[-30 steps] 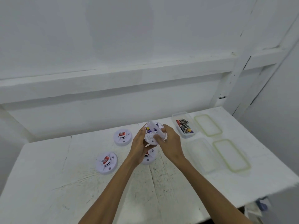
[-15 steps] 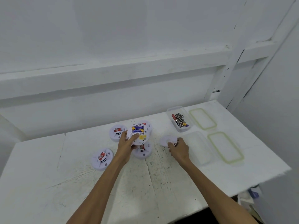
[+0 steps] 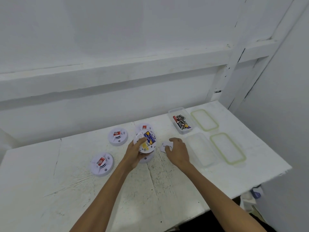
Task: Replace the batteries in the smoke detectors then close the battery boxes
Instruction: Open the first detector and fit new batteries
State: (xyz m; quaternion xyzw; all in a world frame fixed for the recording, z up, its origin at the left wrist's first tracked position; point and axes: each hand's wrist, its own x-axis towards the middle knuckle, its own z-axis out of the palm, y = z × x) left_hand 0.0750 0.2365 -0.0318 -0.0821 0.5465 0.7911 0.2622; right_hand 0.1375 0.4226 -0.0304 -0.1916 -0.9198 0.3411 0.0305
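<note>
Now my left hand (image 3: 135,153) grips the open smoke detector (image 3: 145,143) just above the table (image 3: 50,190), batteries (image 3: 149,137) showing; my right hand (image 3: 178,151) pinches the loose battery cover (image 3: 164,146) on the table, fingers (image 3: 173,140) curled.

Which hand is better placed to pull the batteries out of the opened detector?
Right. The left hand grips the detector, batteries facing up; the right hand only touches the removed cover on the table beside it.
</note>
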